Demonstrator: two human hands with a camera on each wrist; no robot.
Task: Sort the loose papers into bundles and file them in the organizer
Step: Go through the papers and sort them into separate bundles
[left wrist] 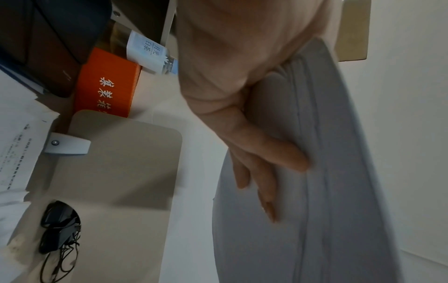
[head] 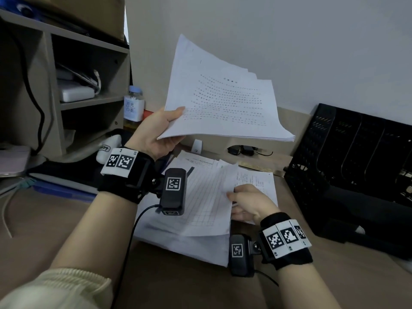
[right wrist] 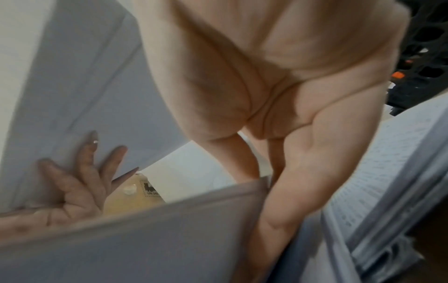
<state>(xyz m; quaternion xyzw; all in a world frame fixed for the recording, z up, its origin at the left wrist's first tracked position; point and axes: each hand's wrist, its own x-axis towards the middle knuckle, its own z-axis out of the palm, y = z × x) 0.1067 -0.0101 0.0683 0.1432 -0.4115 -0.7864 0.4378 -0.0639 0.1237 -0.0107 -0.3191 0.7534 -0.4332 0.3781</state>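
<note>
My left hand (head: pixel 160 132) holds a thick bundle of printed white papers (head: pixel 223 103) raised above the desk, thumb on top and fingers spread under it; the left wrist view shows those fingers (left wrist: pixel 261 153) flat against the bundle's underside (left wrist: pixel 327 172). Below it, a loose pile of papers (head: pixel 200 208) lies on the desk, a gridded form on top. My right hand (head: pixel 247 201) pinches the edge of one sheet (head: pixel 227 181) of that pile and lifts it. In the right wrist view the lifted sheet (right wrist: pixel 145 239) curls in front of my thumb. A black mesh organizer (head: pixel 347 166) lies at the right.
A grey shelf unit (head: pixel 66 85) stands at the back left with a labelled tea bottle (head: pixel 133 105) beside it. An orange box (left wrist: pixel 106 82) and a black cable bundle (head: pixel 243 150) lie by the wall. Dark folders (head: pixel 62 175) lie at the left.
</note>
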